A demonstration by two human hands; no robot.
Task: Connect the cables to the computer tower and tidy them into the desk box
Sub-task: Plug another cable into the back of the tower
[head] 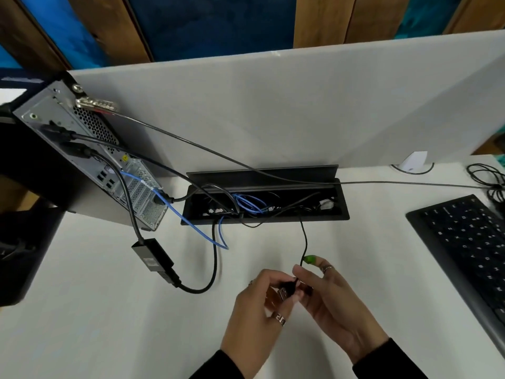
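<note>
Black plug (pixel 287 292) sits pinched between my fingers: my left hand (pixel 262 305) and right hand (pixel 325 299) both grip it. Its cable (pixel 304 239) runs up past my fingertips into the open desk box (pixel 345 214).

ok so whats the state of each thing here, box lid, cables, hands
desk box lid: open, upright
blue cable: plugged into tower, loops into desk box
black adapter: lying on desk
thin black cable: unplugged, its plug held
left hand: pinching plug
right hand: holding cable near plug
</note>
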